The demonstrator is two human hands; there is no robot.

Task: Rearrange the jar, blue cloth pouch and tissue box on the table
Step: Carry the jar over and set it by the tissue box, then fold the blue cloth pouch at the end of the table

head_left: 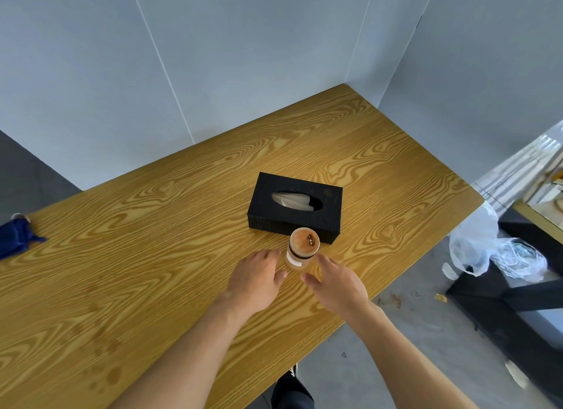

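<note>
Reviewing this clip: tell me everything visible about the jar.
The jar is a small upright cylinder with a frosted, amber-looking body, a dark band below the top and a white label on its side. Its round wooden-looking lid is on, with a small dark mark. It stands on the table just in front of the tissue box. The left hand and right hand flank it, fingers open; actual contact is unclear.

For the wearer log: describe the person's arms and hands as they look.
Both arms are bare from the bottom of the picture to the wrists, with no sleeves in view. The left hand and right hand wear no gloves, and no rings, watch or bands show.
</note>
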